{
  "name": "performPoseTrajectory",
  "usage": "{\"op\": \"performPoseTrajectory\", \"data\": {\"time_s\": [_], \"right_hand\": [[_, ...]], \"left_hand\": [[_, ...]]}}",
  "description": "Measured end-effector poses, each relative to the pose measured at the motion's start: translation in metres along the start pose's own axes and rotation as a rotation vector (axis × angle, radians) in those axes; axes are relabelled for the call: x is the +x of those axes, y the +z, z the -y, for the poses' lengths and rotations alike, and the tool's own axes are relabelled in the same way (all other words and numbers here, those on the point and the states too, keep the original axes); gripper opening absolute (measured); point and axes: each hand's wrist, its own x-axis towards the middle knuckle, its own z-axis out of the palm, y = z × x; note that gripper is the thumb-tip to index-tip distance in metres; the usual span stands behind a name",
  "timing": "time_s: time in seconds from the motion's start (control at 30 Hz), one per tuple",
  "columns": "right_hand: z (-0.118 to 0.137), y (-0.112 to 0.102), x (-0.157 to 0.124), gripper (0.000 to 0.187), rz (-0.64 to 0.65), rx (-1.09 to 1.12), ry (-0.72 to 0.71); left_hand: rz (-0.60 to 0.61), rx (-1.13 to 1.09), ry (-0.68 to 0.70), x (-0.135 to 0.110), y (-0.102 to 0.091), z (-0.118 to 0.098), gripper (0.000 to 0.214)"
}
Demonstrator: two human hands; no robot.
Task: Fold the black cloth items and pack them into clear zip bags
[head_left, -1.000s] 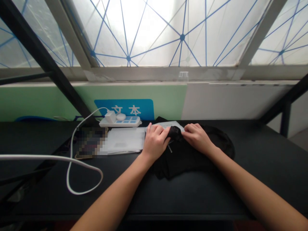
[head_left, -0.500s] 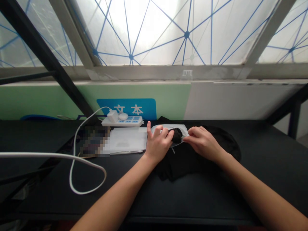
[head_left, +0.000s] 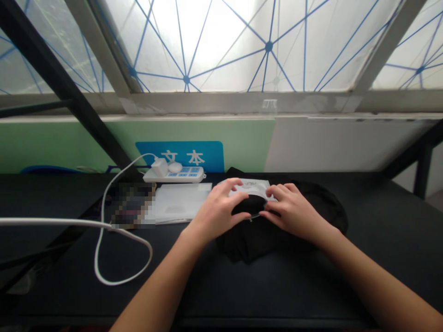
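A frosted white plastic bag (head_left: 254,185) with grey print lies before me, a black bundle (head_left: 249,204) at its near side. The bundle looks like folded cloth, partly inside the bag. My left hand (head_left: 219,210) has its fingers curved and spread over the bundle's left side, thumb apart from the forefinger. At the bag's right edge my right hand (head_left: 294,207) pinches the plastic between thumb and fingers. Beneath the bag and the hands, a crumpled black cloth (head_left: 238,246) is spread on the dark tabletop (head_left: 277,286).
Left of the hands lies a stack of frosted plastic bags (head_left: 182,203), beside a blurred-out flat object (head_left: 133,205). Behind them sits a white power strip (head_left: 187,174) with a plugged-in adapter (head_left: 159,167). A white cable (head_left: 124,278) loops across the left side.
My left hand's fingers have spread apart and come lower around the black bundle, which now lies wider and flatter. More of the bag's printed face shows. My right hand stays at the bag's edge.
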Motion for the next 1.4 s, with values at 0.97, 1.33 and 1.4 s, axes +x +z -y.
{"op": "performPoseTrajectory", "data": {"time_s": [0.97, 1.33, 1.4], "right_hand": [[0.032, 0.045, 0.043, 0.014, -0.12, -0.156, -0.147], [-0.027, 0.026, -0.022, 0.031, -0.151, 0.277, 0.116], [-0.031, 0.027, -0.022, 0.026, -0.058, 0.298, 0.118]], "left_hand": [[-0.077, 0.149, -0.082, -0.036, -0.005, -0.002, 0.014], [0.143, 0.047, -0.167, -0.036, -0.006, 0.005, 0.053], [0.176, 0.044, -0.181, -0.036, -0.007, 0.005, 0.05]]}}
